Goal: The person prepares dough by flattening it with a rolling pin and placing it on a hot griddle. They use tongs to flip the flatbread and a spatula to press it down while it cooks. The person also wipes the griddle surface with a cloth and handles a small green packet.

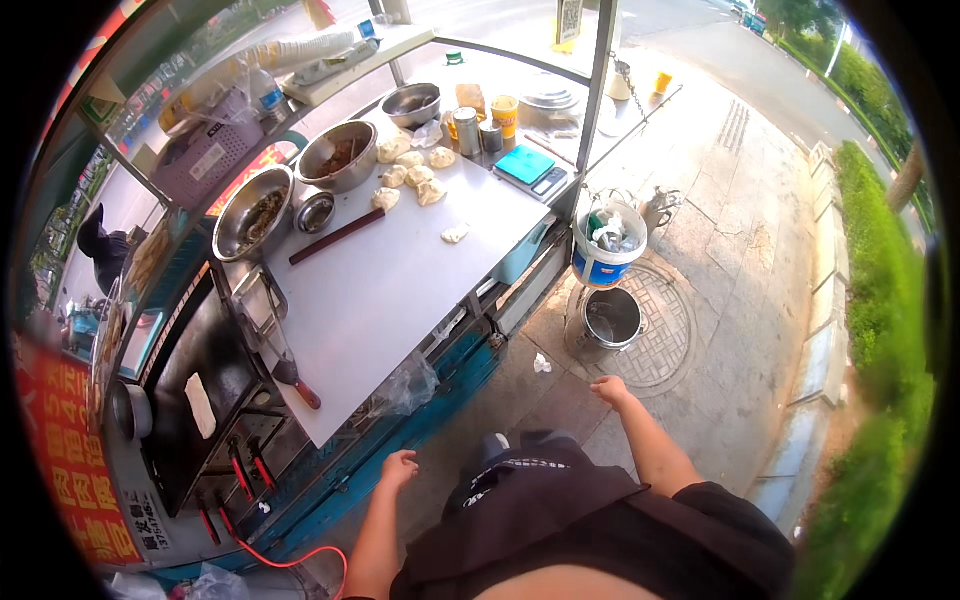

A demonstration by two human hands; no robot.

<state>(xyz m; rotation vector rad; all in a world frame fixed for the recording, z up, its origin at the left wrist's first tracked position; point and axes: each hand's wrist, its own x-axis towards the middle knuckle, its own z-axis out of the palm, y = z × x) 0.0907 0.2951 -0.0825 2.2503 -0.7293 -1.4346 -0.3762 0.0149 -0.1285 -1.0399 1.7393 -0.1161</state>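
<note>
My left hand (400, 469) hangs beside the cart's blue side, fingers loosely bent, with nothing seen in it. Over the pavement, my right hand (610, 391) is curled, apart from everything; its palm side is hidden. In front of me is a white work board (360, 300). Several dough lumps (418, 177) sit toward its far side, and a small dough piece (454, 234) lies apart from them. A dark rolling pin (337, 237) rests near the steel bowls of filling (255, 213). One flat strip of dough (200, 405) lies on the black griddle (180, 450).
A spatula (296, 384) lies at the board's left edge. The digital scale (529, 169) stands at its far right corner. A white bucket (609, 240) hangs above a steel pail (611, 319) on the pavement. A red hose (289, 559) loops at lower left.
</note>
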